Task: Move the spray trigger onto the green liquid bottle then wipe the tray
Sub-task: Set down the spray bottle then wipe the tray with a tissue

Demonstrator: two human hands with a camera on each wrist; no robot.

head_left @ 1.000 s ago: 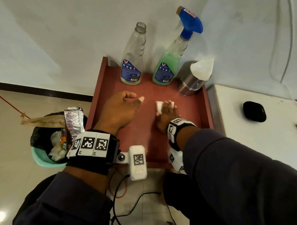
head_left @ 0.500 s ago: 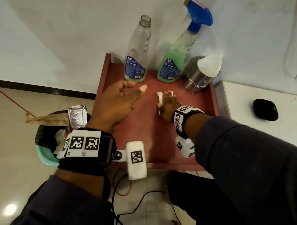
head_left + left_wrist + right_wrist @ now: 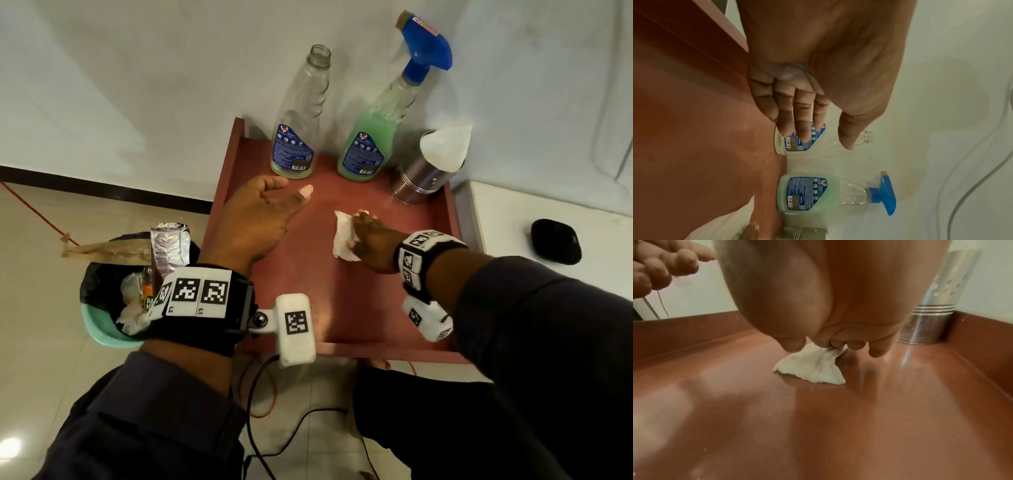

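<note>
Two bottles stand upright at the far edge of the red tray [image 3: 448, 222], against the wall. The green liquid bottle [image 3: 368, 144] carries the blue spray trigger [image 3: 426, 51] screwed onto its neck; just to its left stands the open bottle [image 3: 298, 126], uncapped and holding only a shallow layer of liquid at its base. To the right of the green liquid bottle, in the far right corner of the tray, a steel canister [image 3: 419, 181] holds white tissues [image 3: 445, 147].

The right hand [image 3: 373, 245] rests near the middle of the tray, its fingers [image 3: 856, 344] curled down and pinching a crumpled white tissue [image 3: 813, 366], which touches the tray floor. The left hand [image 3: 255, 222] hovers above the left part of the tray, near the open bottle but apart from it; its fingers [image 3: 797, 116] hang relaxed and nearly straight and hold nothing.

Both wrists wear bands printed with black-and-white markers. A bin [image 3: 102, 329] lined with a black bag and filled with wrappers stands on the floor to the left of the tray. A black case [image 3: 555, 241] lies on the white tabletop [image 3: 513, 246] to the right.
</note>
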